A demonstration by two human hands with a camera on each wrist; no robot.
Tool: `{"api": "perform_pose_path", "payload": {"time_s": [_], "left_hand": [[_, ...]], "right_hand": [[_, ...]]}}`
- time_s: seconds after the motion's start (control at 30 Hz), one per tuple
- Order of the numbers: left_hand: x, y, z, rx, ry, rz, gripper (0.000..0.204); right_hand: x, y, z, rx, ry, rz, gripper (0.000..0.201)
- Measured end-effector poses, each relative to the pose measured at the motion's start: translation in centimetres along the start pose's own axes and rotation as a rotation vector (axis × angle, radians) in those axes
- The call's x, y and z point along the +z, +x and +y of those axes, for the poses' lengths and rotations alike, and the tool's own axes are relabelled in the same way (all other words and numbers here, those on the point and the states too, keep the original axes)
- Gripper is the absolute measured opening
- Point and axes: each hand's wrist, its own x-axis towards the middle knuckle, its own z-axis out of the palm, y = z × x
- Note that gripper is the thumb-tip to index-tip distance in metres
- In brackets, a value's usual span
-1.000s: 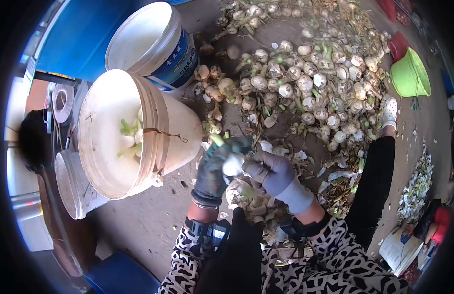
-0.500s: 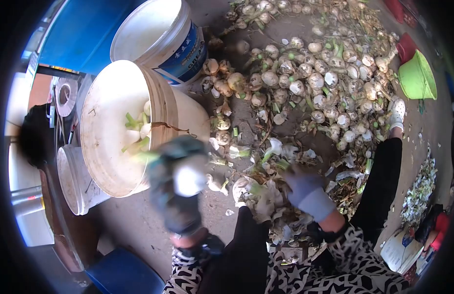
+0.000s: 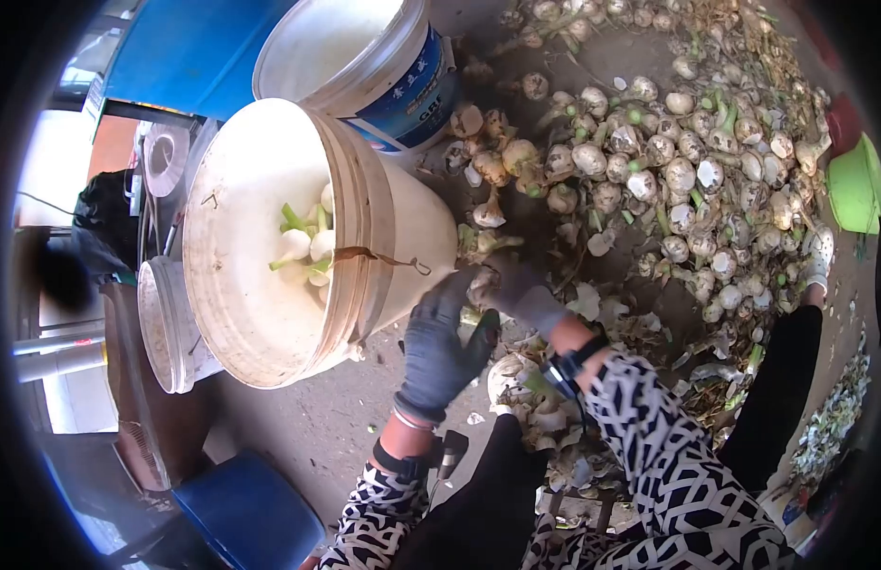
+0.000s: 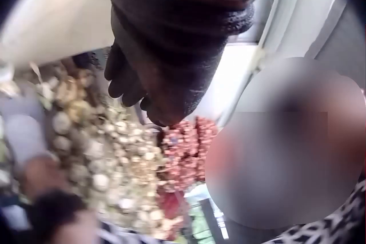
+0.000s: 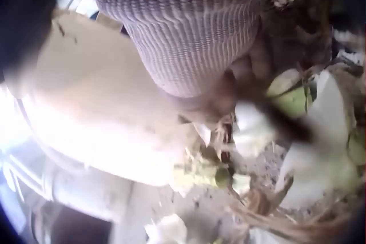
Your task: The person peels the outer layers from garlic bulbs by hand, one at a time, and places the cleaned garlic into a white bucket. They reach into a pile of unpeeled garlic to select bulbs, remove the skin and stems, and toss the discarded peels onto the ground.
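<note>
In the head view my left hand (image 3: pixel 438 353), in a dark glove, is empty beside the large white bucket (image 3: pixel 369 275), thumb apart from the fingers. The left wrist view shows its fingers (image 4: pixel 132 90) loosely bent. My right hand (image 3: pixel 524 293), in a grey glove, reaches across to the left hand's fingertips and grips a brownish bulb (image 3: pixel 482 284); blur hides part of the grip. In the right wrist view this hand (image 5: pixel 211 78) is low over peelings (image 5: pixel 311 158). Peeled white bulbs (image 3: pixel 321 246) with green stems lie inside the tilted-looking bucket.
A heap of unpeeled bulbs (image 3: pixel 681 175) covers the ground ahead and right. Behind the large bucket stands a blue-labelled bucket (image 3: pixel 402 100); a smaller one (image 3: pixel 171 328) is at its left. Peelings (image 3: pixel 554 418) lie between my legs. A green basin (image 3: pixel 855 187) stands far right.
My left hand carried a peeled white bulb left toward the large bucket and let it go; it is back, empty. My right hand left the peelings and moved forward and left to another bulb.
</note>
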Motion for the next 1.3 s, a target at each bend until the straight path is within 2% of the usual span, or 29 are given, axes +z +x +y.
{"api": "perform_pose_path", "payload": {"time_s": [0.03, 0.07, 0.13, 0.17, 0.2, 0.23, 0.27, 0.33, 0.37, 0.4, 0.47, 0.5, 0.57, 0.67, 0.7, 0.77, 0.83, 0.87, 0.93, 0.97, 1.0, 1.07, 1.1, 1.13, 1.2, 1.23, 1.3], "left_hand": [[0.5, -0.5, -1.4, -0.047, -0.045, -0.037, 0.063], [0.6, -0.5, -1.2, -0.046, -0.062, -0.028, 0.063], [0.9, -0.8, -0.4, 0.004, -0.275, -0.080, 0.069], [1.8, -1.1, -0.4, 0.088, -0.314, -0.123, 0.077], [2.0, -1.4, 0.5, 0.028, -0.461, -0.139, 0.080], [1.8, -1.3, 1.4, 0.031, -0.458, -0.143, 0.080], [1.5, -1.2, 2.2, 0.033, -0.455, -0.148, 0.080], [0.7, -0.7, 3.5, 0.068, -0.443, -0.145, 0.079], [0.4, -0.4, 4.0, 0.092, -0.418, -0.159, 0.078], [0.3, -0.2, 4.5, 0.094, -0.433, -0.150, 0.078], [0.1, 0.2, 5.1, 0.216, -0.416, -0.135, 0.072], [0.0, 0.3, 5.1, 0.207, -0.469, -0.202, 0.071], [-0.2, 0.5, 5.9, 0.207, -0.480, -0.202, 0.072], [-0.2, 0.9, 5.6, 0.211, -0.494, -0.209, 0.074], [-0.1, 0.9, 5.3, 0.226, -0.484, -0.219, 0.075], [-0.4, 1.0, 5.1, 0.248, -0.467, -0.235, 0.077], [-0.9, 1.0, 5.2, 0.047, -0.773, -0.402, 0.079], [-0.9, 0.9, 5.2, 0.046, -0.767, -0.409, 0.079], [-0.5, 0.9, 5.1, -0.349, -1.578, -0.601, 0.087], [0.7, 0.4, 4.8, -0.368, -1.624, -0.502, 0.096], [1.1, 0.3, 4.5, -0.370, -1.619, -0.505, 0.096], [1.5, 0.4, 4.2, -0.310, -1.914, -0.423, 0.101], [1.1, 0.3, 4.8, -0.358, -1.874, -0.353, 0.099], [1.2, 0.2, 4.5, -0.361, -1.870, -0.357, 0.099], [1.3, 0.2, 3.9, -0.389, -1.823, -0.393, 0.094], [1.1, 0.2, 4.0, -0.358, -1.810, -0.417, 0.091], [0.7, 0.2, 3.6, -0.363, -1.756, -0.496, 0.089]], "right_hand": [[-5.5, -8.0, -8.8, 0.224, 0.367, -0.073, 0.047], [-5.7, -10.0, -9.1, 0.230, 0.351, -0.065, 0.047], [-5.0, -14.6, -8.1, -0.115, 1.411, -0.257, 0.043], [-3.2, -15.8, -7.0, -0.121, 1.284, -0.057, 0.045], [-3.0, -16.7, -9.1, -0.132, 1.148, 0.136, 0.047], [-5.0, -19.4, -10.4, -0.048, 1.496, -0.100, 0.051], [-6.6, -21.1, -11.3, -0.050, 1.476, -0.090, 0.051], [-9.4, -23.5, -12.4, -0.256, 0.488, 0.129, 0.054], [-10.0, -24.1, -13.7, -0.338, 0.198, 0.343, 0.052], [-10.8, -25.1, -13.4, -0.270, 0.128, 0.351, 0.043], [-12.4, -26.3, -15.4, -0.171, 0.331, 0.154, 0.032], [-13.0, -26.4, -16.1, -0.160, 0.326, 0.156, 0.032], [-13.8, -26.4, -17.0, 0.023, 0.456, 0.071, 0.023], [-14.3, -26.1, -16.4, 0.056, 0.589, 0.000, 0.018], [-14.5, -26.4, -17.0, 0.134, 0.588, -0.002, 0.019], [-14.0, -26.5, -16.4, 0.076, 0.633, -0.005, 0.019], [-13.7, -26.3, -15.4, 0.020, 0.624, -0.018, 0.020], [-13.7, -26.4, -15.0, 0.018, 0.632, -0.017, 0.020], [-13.5, -26.4, -14.4, -0.150, 0.613, -0.021, 0.019], [-12.5, -26.6, -13.3, -0.130, 0.777, 0.124, 0.019], [-12.8, -26.6, -12.3, -0.132, 0.782, 0.125, 0.019], [-13.7, -26.8, -11.1, -0.041, 0.843, -0.101, 0.020], [-12.2, -26.8, -11.5, -0.174, 0.517, 0.093, 0.023], [-11.9, -26.6, -11.7, -0.175, 0.522, 0.095, 0.023], [-11.8, -26.1, -12.0, -0.437, -0.260, 0.489, 0.024], [-12.0, -25.8, -12.2, -0.434, -0.260, 0.493, 0.024], [-12.4, -25.5, -13.1, -0.301, 0.364, 0.147, 0.024]]}}
